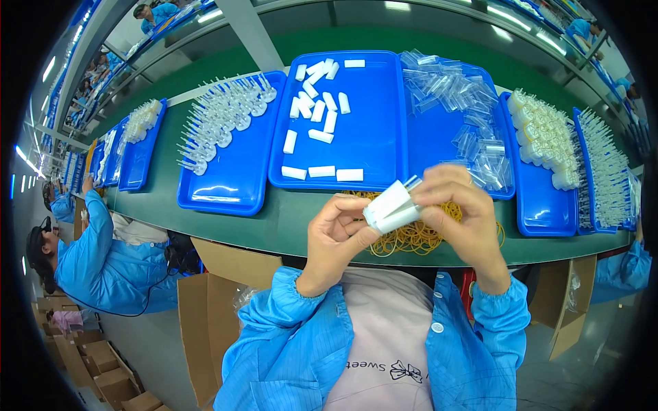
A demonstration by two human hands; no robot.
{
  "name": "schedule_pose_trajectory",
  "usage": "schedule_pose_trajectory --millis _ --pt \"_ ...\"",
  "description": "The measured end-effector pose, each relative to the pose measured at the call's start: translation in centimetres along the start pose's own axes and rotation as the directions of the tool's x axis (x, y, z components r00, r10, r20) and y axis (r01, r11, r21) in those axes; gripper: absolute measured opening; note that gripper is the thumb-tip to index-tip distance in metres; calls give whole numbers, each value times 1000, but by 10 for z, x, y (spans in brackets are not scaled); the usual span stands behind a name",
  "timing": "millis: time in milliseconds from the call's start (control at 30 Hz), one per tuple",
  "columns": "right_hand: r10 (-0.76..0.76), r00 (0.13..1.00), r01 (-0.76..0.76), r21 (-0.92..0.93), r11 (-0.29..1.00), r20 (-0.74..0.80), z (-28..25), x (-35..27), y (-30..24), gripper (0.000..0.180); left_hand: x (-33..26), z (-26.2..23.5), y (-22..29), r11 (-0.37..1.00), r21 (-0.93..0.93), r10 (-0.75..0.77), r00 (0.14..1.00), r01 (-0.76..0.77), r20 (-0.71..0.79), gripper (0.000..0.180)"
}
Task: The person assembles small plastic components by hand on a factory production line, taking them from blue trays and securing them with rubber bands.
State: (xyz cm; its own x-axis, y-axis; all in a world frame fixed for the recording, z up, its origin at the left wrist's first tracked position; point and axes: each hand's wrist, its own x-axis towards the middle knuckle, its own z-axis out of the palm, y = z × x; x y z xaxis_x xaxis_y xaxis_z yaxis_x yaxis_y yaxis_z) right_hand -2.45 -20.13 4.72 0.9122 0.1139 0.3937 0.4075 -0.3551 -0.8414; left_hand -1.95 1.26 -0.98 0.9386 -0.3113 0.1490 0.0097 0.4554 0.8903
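Both hands meet in front of my chest around a small bundle of white tube-shaped pieces (389,207). My left hand (336,229) closes its fingers and thumb on the bundle's lower left end. The other end is pinched by my right hand (460,205), where a narrow clear piece (412,183) sticks up by the fingertips. How many pieces there are, and how they join, I cannot tell. Beneath the hands lies a heap of yellow rubber bands (411,240), partly hidden by them.
A blue tray (377,137) ahead holds loose white pieces. To its right, another has clear plastic sleeves (449,89). Trays on both sides carry white stemmed parts (229,113) and bundled white parts (541,137). A cardboard box (205,329) stands below the table's edge; a co-worker (103,253) sits left.
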Motion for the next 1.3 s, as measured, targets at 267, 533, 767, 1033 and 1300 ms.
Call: schedule_pose_trajectory --millis 267,533,767,1033,1300 --pt "18 997 44 -723 689 78 -46 37 54 24 4 -3 5 996 -53 -72 996 69 -58 34" --pt "209 932 147 -836 528 296 -37 45 94 28 3 -7 3 994 -60 -91 995 88 -51 34" --pt "23 973 187 -843 505 229 -24 61 113 23 3 -7 2 995 -50 -92 995 90 -43 35" --pt "-102 987 20 -525 851 -128 -29 77 97 25 2 -12 3 994 -48 -106 990 101 -93 37" --pt "253 967 -245 425 872 38 -24 46 22 21 -2 -6 -2 980 154 139 986 -125 -87 53"
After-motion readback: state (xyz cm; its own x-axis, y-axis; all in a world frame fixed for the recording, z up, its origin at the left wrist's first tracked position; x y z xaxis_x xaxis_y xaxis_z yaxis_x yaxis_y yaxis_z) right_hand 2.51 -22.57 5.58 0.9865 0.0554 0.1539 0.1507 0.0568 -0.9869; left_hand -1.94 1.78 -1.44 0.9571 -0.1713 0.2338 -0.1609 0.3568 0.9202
